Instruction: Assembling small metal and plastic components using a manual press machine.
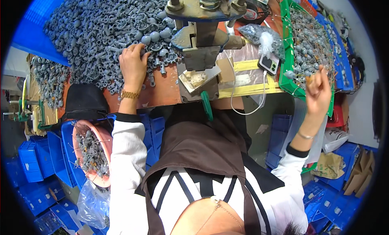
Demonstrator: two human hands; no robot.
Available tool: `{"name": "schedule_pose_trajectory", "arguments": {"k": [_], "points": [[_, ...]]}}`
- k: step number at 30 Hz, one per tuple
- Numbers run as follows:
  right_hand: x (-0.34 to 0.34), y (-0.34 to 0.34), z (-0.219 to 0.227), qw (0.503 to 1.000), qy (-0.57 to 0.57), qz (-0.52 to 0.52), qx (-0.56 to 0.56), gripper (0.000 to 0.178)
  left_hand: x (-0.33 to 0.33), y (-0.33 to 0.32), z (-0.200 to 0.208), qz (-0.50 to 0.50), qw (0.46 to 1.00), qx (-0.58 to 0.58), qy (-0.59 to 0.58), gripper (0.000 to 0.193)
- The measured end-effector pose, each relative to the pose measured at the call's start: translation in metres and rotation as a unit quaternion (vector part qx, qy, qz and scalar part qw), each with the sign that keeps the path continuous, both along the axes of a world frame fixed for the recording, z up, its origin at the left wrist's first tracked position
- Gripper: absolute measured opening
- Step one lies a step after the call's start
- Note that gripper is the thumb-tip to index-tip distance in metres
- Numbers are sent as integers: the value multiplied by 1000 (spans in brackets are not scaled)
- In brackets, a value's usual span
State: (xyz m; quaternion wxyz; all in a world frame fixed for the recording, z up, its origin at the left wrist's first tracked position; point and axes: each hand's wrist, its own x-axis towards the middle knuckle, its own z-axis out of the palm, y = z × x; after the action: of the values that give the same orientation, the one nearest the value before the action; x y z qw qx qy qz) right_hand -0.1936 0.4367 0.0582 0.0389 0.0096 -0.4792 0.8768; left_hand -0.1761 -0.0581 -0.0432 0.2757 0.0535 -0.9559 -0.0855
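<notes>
At the edge of a large heap of small grey plastic parts (101,40), my left hand (133,65) has its fingers bent and drawn together on a grey plastic part (152,53). Over the near end of a green tray (286,52), my right hand (318,91) is raised with its fingers curled in. What those fingers hold, if anything, is too small to make out. The tray holds many grey round-headed pieces with thin wires (306,48). Between my hands stands a metal press (200,44), above a small pale block (194,79) on its base.
A phone (269,65) with a white cable lies by a clear bag of grey parts (253,34). A green handle (206,105) juts out below the press. At my left are a pink basin (106,144) of wired pieces and a black seat back (86,99). Blue bins (36,162) stand below.
</notes>
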Motion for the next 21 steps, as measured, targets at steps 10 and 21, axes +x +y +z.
{"name": "schedule_pose_trajectory", "arguments": {"k": [10,21], "points": [[60,-124,-21,970,82,182,140,18,50,99,-16,-144,884,422,142,25],[74,-147,-25,960,51,248,119,17,46,128,-16,-160,949,272,16,36]]}}
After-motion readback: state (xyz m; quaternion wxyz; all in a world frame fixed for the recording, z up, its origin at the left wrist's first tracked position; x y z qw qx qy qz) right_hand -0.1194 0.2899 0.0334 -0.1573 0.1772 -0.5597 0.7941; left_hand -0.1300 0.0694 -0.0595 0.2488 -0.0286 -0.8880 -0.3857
